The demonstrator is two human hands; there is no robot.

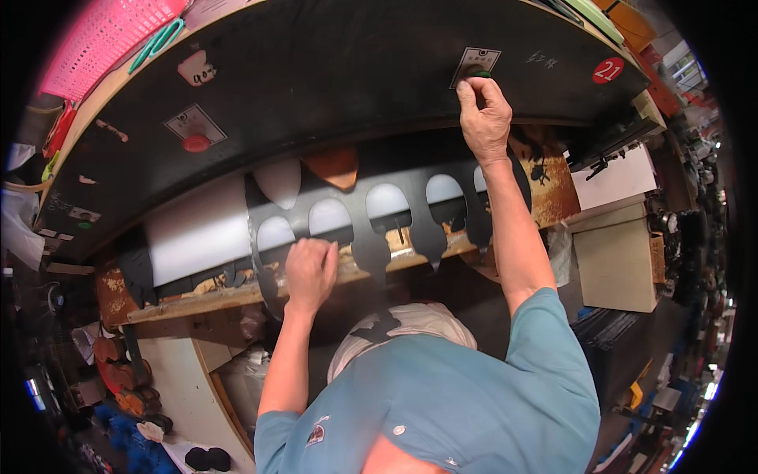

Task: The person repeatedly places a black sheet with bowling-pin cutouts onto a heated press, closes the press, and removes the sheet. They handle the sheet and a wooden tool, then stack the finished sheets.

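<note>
In the head view, see the right hand [485,118] raised to the green button [484,75] on the black panel [332,71], with fingers bent and touching it; cannot tell pinching from pressing, because of the hidden contact. See the left hand [310,272] lower, fingers curled inward, over the black sheet [369,251] with rounded openings; cannot tell here between a loose fist and a light grasp. Find this sheet below the panel, lying along the table [209,305], with some pointed tongues reaching past the wooden front edge. For good work, better to operate the button with a short, steady motion, without leaning on the panel; check first the sheet for flat and straight position; above all, draw the left hand away from the space beneath the panel, for possible danger of pinching. As for containers, note the pink perforated basket [110,47] at upper left, just beside the teal scissors [157,45]; cannot tell its contents from this angle. Note also the beige box [614,261] at right, showing only its outside.
</note>
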